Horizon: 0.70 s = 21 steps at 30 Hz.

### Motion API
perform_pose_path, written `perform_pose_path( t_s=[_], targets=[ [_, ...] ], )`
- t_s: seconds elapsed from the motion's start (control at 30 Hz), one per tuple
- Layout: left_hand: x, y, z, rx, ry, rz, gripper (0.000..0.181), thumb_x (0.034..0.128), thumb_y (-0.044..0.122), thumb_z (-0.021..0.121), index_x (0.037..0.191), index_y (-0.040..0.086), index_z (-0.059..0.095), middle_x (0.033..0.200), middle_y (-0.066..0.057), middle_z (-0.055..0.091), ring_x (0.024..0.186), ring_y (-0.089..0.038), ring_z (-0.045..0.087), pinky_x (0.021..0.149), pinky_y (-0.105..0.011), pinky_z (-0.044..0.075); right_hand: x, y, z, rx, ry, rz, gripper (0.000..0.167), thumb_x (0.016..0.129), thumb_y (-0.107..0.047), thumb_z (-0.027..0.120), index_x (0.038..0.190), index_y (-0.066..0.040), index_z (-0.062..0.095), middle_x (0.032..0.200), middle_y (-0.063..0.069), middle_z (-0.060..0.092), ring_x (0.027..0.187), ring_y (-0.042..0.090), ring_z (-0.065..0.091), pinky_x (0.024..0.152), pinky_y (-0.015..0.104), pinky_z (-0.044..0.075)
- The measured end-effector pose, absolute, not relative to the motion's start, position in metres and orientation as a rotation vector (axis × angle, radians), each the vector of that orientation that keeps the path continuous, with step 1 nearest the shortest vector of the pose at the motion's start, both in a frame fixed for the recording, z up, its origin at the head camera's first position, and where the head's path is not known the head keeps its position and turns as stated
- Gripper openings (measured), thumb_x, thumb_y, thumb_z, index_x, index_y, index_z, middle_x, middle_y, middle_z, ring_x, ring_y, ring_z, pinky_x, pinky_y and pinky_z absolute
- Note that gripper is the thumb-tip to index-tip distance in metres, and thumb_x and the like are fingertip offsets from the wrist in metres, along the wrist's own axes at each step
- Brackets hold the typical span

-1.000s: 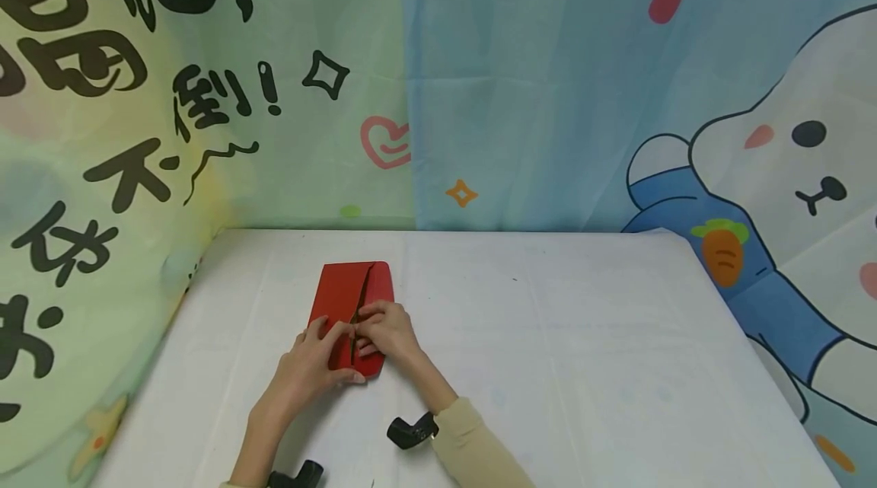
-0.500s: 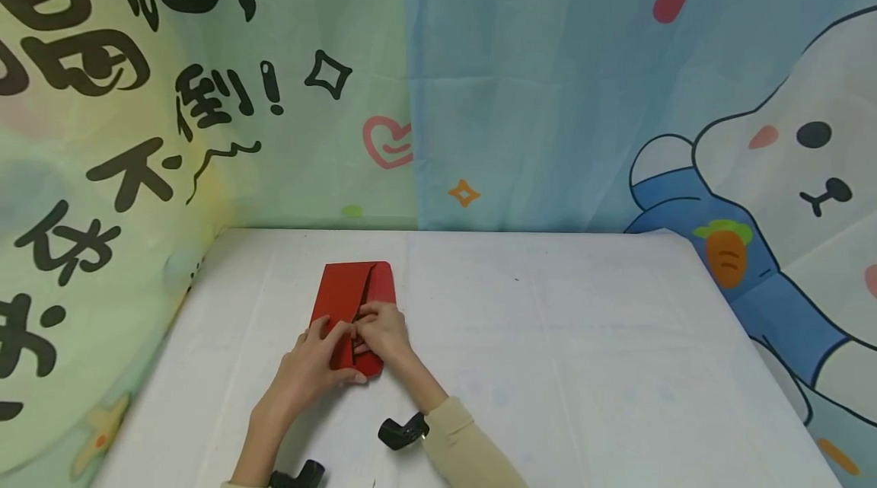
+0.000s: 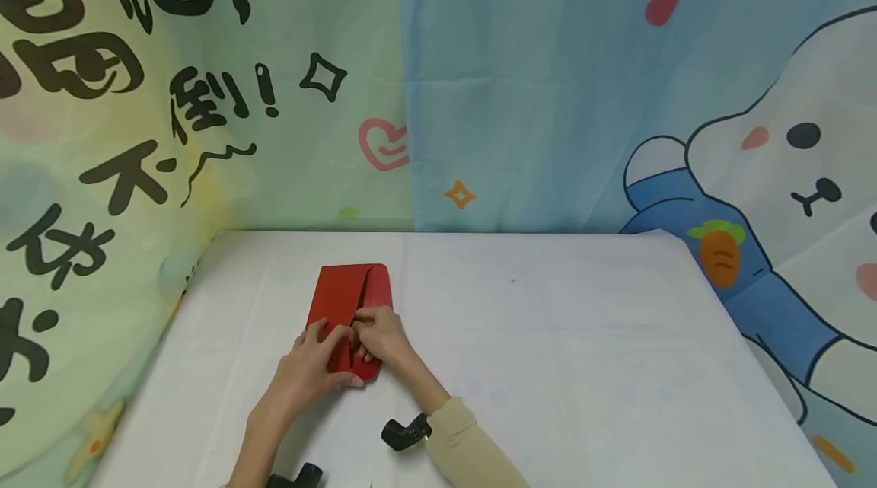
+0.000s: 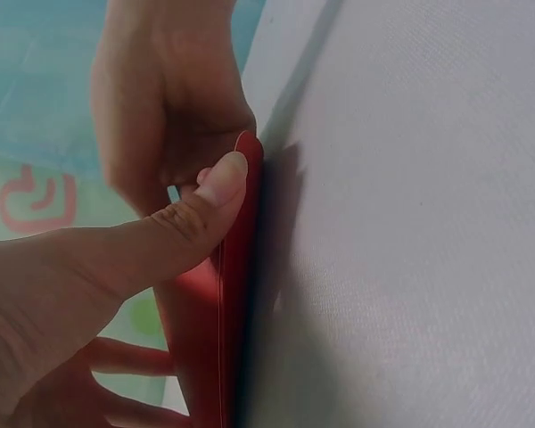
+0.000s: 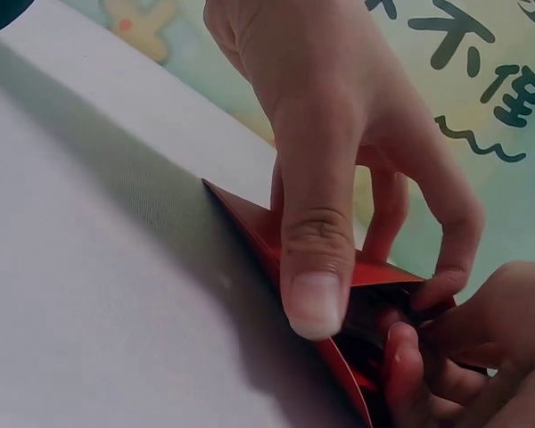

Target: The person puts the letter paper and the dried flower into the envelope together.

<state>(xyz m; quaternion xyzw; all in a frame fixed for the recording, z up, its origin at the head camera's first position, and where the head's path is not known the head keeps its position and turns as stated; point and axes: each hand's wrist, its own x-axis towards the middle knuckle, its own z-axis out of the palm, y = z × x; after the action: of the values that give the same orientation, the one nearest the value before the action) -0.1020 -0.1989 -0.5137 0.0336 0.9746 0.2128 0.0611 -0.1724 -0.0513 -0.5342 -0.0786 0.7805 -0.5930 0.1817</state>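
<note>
A red envelope (image 3: 337, 296) lies on the white table, its long slit facing right and its right flap (image 3: 378, 288) rounded. My left hand (image 3: 308, 368) grips its lower left part, thumb along the near edge and fingers spread over the top panel. In the right wrist view, that panel is lifted and the slit gapes, dark inside. My right hand (image 3: 385, 337) has its curled fingers in the slit, close to the left fingertips. Their tips are partly hidden, so I cannot tell whether they pinch anything. The left wrist view shows the left thumb (image 4: 218, 183) pressing the red edge.
The white table (image 3: 582, 351) stretches away to the right and back. A printed cloth backdrop (image 3: 521, 92) with a cartoon bear stands behind it. Black wrist cameras, one of them the right camera (image 3: 404, 433), hang just above the table under both forearms.
My right hand has shifted slightly left and its fingers have curled further into the slit. The left hand and the envelope stay in place.
</note>
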Motion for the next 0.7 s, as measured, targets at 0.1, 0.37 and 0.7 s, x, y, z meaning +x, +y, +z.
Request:
perform_pose_path(
  t_s=[0.1, 0.37, 0.7],
  targets=[
    [-0.102, -0.199, -0.514, 0.113, 2.947, 0.64, 0.072, 0.0724, 0.046, 0.091, 0.133, 0.021, 0.061, 0.147, -0.031, 0.045, 0.129, -0.057, 0.049, 0.085, -0.073, 0.05, -0.17, -0.046, -0.534, -0.231, 2.181, -1.696, 0.03, 0.099, -0.001, 0.057, 0.126, 0.005, 0.069, 0.075, 0.009, 0.072, 0.043, 0.009, 0.055, 0.044, 0.022, 0.051],
    [-0.099, -0.198, -0.515, 0.146, 2.95, 0.609, 0.076, 0.0718, 0.048, 0.091, 0.138, 0.023, 0.062, 0.149, -0.034, 0.045, 0.132, -0.061, 0.046, 0.086, -0.072, 0.051, -0.162, -0.022, -0.538, -0.356, 2.331, -1.673, 0.022, 0.103, -0.004, 0.054, 0.114, 0.003, 0.072, 0.078, 0.012, 0.074, 0.05, 0.01, 0.058, 0.047, 0.019, 0.049],
    [-0.096, -0.192, -0.518, 0.149, 3.007, 0.58, 0.085, 0.0707, 0.039, 0.094, 0.143, 0.011, 0.058, 0.147, -0.035, 0.047, 0.129, -0.07, 0.044, 0.084, -0.07, 0.054, -0.149, 0.018, -0.53, -0.591, 2.431, -1.594, 0.022, 0.106, -0.01, 0.056, 0.113, 0.005, 0.071, 0.082, 0.015, 0.073, 0.055, 0.01, 0.061, 0.054, 0.019, 0.05]
  ],
)
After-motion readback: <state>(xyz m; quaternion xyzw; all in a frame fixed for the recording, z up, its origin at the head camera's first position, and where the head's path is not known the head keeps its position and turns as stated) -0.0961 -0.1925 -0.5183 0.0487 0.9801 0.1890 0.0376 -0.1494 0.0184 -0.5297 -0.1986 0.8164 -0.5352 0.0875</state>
